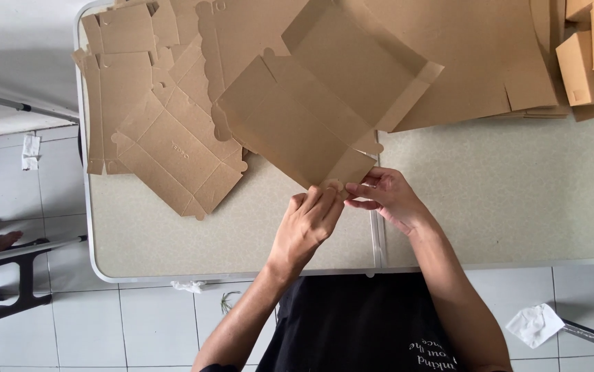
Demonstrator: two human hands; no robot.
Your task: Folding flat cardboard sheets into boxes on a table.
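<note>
White tiled floor (138, 324) under a speckled beige folding desk (504, 200) with a metal rim. Both hands are at the desk's near edge, around the middle, working a flat brown cardboard box blank (297, 124). Left hand (307, 224) has its fingers curled, pinching the blank's near corner tab; right hand (386, 196) pinches the same corner from the other side, fingertips almost touching the left's. More flat brown cardboard blanks (166, 145) are heaped toward the far left corner, and folded brown cardboard boxes (593, 62) sit at the far right corner.
</note>
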